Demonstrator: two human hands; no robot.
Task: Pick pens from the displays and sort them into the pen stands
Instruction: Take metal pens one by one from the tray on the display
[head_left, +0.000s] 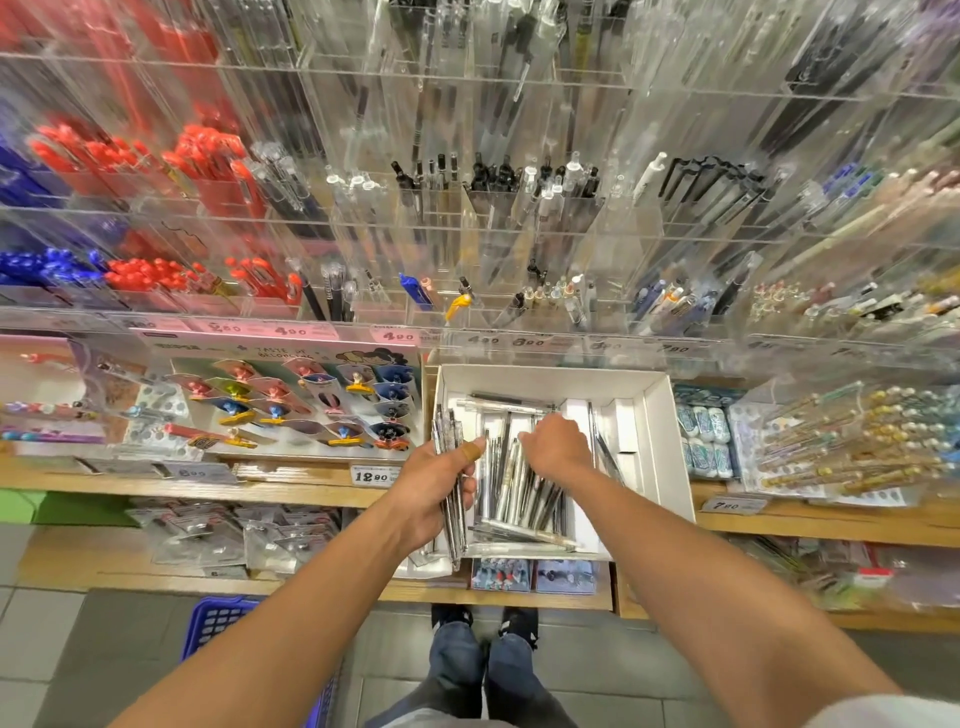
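A white cardboard box (670, 441) on the wooden shelf holds several grey and silver pens (519, 493). My left hand (441, 483) grips a bundle of clear-bodied pens (451, 525) at the box's left edge; a plaster is wrapped round its thumb. My right hand (558, 449) reaches down into the box, knuckles up, fingers curled among the loose pens; what it holds is hidden. Clear acrylic pen stands (493, 218) rise in tiers behind the box, filled with red, blue, black and white pens.
Price labels run along the stand's front rail (395, 335). A card display of novelty pens (311, 410) lies left of the box, erasers (706, 436) and decorated pens (852, 441) to the right. A blue basket (218, 623) stands on the tiled floor by my feet.
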